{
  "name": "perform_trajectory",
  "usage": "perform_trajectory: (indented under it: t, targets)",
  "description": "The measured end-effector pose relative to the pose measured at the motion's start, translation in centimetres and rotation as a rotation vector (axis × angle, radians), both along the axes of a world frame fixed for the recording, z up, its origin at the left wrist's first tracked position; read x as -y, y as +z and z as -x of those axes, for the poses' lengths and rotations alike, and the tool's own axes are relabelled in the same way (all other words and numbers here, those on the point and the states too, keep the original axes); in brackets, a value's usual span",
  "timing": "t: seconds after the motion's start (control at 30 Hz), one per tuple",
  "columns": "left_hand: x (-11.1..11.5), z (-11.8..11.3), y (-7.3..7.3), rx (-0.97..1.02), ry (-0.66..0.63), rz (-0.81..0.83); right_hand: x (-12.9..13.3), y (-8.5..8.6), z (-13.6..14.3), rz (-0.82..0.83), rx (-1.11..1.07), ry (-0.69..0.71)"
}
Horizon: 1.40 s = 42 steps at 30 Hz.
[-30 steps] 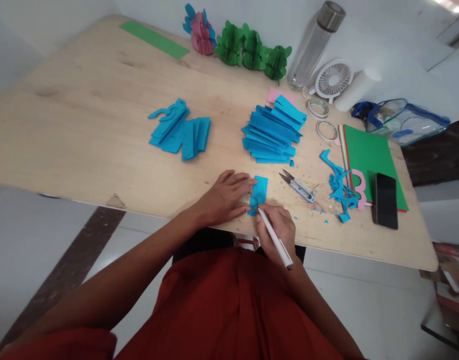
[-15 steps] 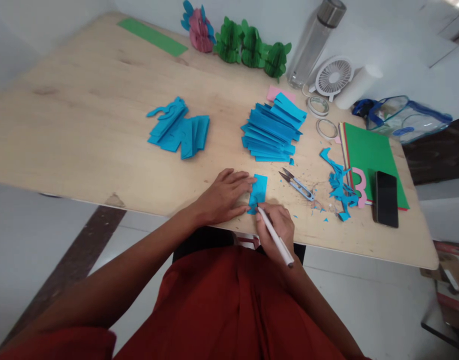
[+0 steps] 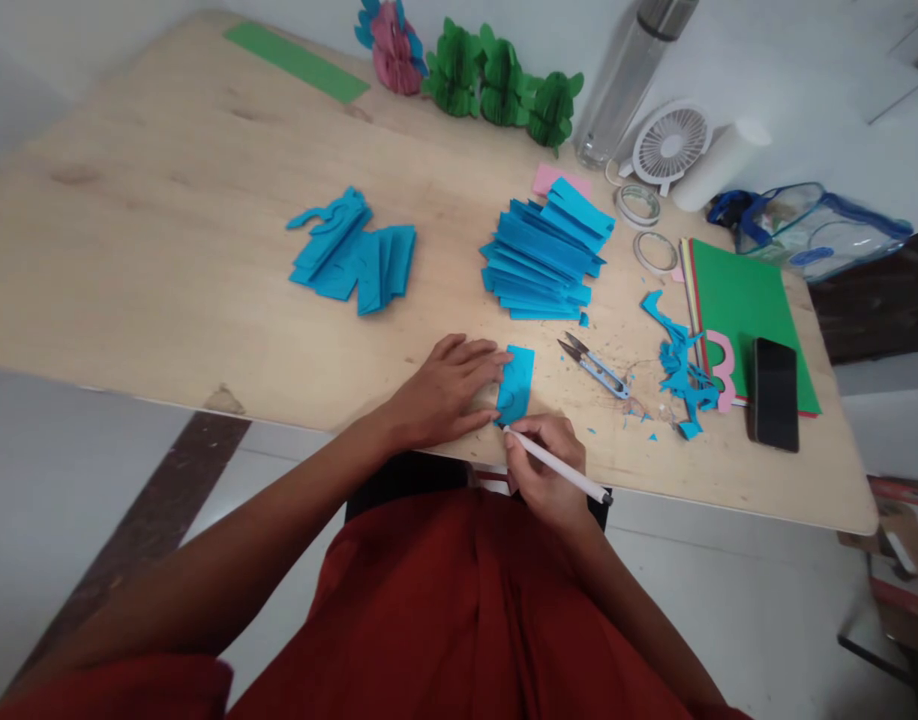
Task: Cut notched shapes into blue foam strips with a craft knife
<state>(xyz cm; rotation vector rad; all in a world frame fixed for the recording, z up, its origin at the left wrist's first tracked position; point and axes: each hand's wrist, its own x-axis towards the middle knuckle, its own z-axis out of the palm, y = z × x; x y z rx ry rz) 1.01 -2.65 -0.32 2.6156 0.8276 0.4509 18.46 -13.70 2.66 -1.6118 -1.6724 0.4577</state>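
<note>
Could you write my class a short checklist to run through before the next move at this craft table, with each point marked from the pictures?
1. Small blue paper steadied: ok, the left hand has its fingers at the paper's left edge.
2. Pen held: ok, in the right hand.
3. Pen tip touching paper: cannot tell, it is at the lower edge but too small to judge.
4. Drawn lines complete: cannot tell, the marks are faint and small.
5. Snips closed: not ok, the blades stand apart.
6. Scraps tidied away: not ok, blue pieces lie right of the snips.
</note>
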Motion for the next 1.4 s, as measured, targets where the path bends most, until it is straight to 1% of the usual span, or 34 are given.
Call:
perform_trajectory:
  t: [0.2,0.33,0.5,0.67,0.9,1.4]
  targets:
    - [0.0,0.0,0.1,-0.004,-0.001,-0.003,-0.2,-0.2,0.0,-0.032,0.039,0.016]
    - [0.1,-0.1,0.0,0.003,0.005,-0.009,-0.2,-0.3,0.1,-0.019,0.063,0.032]
    - [0.1,0.0,-0.2,0.018,0.006,-0.021,-0.2,-0.5,0.3,-0.045,0.084,0.027]
    - [0.1,0.0,-0.3,0.020,0.007,-0.024,-0.2,-0.6,0.4,-0.036,0.099,0.012]
    - [0.0,0.0,-0.6,0.004,0.001,-0.044,-0.1,-1.0,0.4,-0.082,0.092,0.021]
    - [0.0,0.0,-0.5,-0.005,-0.003,-0.062,-0.1,-0.8,0.4,-0.063,0.082,0.014]
